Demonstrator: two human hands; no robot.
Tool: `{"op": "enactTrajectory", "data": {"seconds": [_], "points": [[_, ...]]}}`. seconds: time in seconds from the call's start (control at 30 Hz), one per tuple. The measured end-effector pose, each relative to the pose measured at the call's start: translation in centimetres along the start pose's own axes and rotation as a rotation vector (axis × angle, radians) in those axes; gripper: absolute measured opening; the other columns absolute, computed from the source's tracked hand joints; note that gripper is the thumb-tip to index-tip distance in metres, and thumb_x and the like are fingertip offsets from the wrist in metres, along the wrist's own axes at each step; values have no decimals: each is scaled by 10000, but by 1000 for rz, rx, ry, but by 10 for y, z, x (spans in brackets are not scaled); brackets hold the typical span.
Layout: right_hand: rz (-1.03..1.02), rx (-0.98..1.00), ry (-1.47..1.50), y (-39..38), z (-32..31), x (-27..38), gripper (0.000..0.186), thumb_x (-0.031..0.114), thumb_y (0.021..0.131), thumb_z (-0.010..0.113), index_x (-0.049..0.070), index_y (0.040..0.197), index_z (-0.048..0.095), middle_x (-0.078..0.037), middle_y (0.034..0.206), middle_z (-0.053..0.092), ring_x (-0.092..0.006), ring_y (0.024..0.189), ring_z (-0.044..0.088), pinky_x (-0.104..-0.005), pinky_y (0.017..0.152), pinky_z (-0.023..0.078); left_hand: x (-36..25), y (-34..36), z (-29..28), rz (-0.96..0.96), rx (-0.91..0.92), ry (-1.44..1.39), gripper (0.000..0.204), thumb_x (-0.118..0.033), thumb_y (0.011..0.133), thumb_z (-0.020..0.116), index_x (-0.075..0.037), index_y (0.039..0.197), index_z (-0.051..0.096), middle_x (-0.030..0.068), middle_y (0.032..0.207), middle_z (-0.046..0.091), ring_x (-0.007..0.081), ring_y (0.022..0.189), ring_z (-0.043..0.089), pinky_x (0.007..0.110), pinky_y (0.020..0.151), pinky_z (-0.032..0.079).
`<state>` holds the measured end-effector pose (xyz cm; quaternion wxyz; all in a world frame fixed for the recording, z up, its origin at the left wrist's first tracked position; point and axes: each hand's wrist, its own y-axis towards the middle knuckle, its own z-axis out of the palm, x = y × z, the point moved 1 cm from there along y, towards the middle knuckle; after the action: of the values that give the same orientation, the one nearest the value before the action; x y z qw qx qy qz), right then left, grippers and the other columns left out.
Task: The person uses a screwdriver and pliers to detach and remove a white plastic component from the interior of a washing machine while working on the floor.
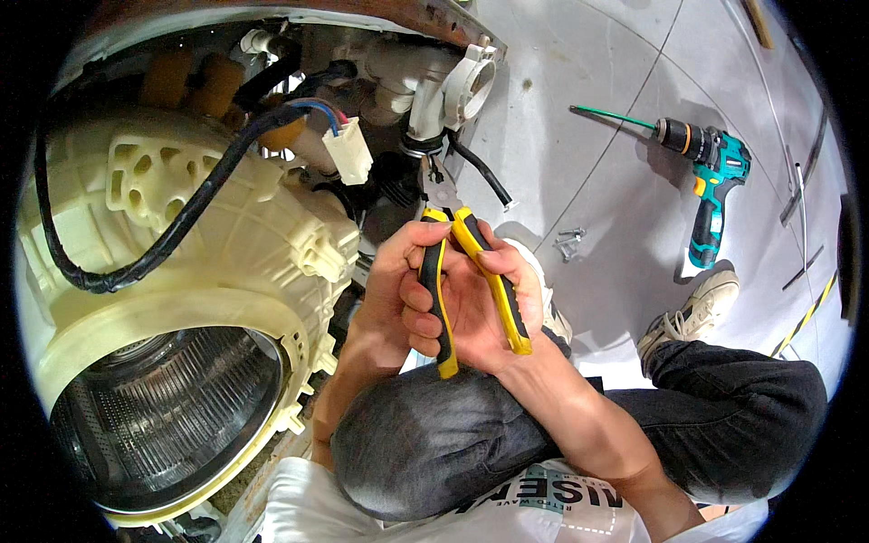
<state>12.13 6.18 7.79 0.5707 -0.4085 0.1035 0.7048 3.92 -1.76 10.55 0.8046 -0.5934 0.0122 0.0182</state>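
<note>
Both hands hold one pair of pliers [442, 194] with yellow and black handles, its jaws pointing away from me. My left hand [385, 281] is wrapped round the left handle. My right hand [480, 312] holds the right handle, thumb along it. The handles are spread apart. The jaws reach a dark clamp [421, 145] at the lower end of a whitish plastic pipe fitting [430, 100]; whether they grip it I cannot tell. Close by, a black cable [478, 167] sticks out to the right. A white plug connector [348, 152] with coloured wires hangs left of the jaws.
A cream washing machine tub [217, 231] with a metal drum [172, 407] fills the left side. A black wire harness [181, 240] loops over it. On the tiled floor lie several screws [568, 242] and a teal cordless drill [711, 181] with a long green bit. My shoe [692, 317] rests near the drill.
</note>
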Motion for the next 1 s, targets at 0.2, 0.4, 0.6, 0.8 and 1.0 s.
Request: {"op": "enactTrajectory", "data": {"seconds": [0.2,0.4,0.6,0.8,1.0], "points": [[-3,-60,-54,-3,-8,7,580,466,835,526,-23,1144,493,-201,865,543,-317,630,529,-396,537,413,4,2,13,12,-160,72,281,-378,910,542,-123,874,657,-24,676,614,77,573,571,198,525,441],[71,49,22,-4,-10,11,579,470,859,509,-23,1163,494,-198,855,553,-318,639,546,-404,527,429,5,5,19,70,-158,156,309,-387,906,557,-105,959,668,-14,729,649,79,623,607,197,569,465],[155,215,188,-9,-23,18,575,436,841,527,-50,1148,527,-260,896,568,-369,691,550,-414,622,453,7,9,17,0,-44,142,332,-333,920,536,-44,1022,664,78,921,699,156,831,672,273,764,531],[310,261,160,-13,-54,46,598,406,884,496,-61,1258,488,-277,947,561,-403,738,590,-484,653,524,25,32,-7,78,408,-71,353,-342,958,480,-51,1056,652,70,902,697,141,809,673,251,744,531],[75,148,-42,-4,-28,17,491,325,859,516,-17,1210,490,-220,1023,620,-335,892,641,-455,750,545,12,15,-3,51,86,-28,427,-347,977,388,-19,1123,619,121,966,700,199,902,680,298,850,530]]}}
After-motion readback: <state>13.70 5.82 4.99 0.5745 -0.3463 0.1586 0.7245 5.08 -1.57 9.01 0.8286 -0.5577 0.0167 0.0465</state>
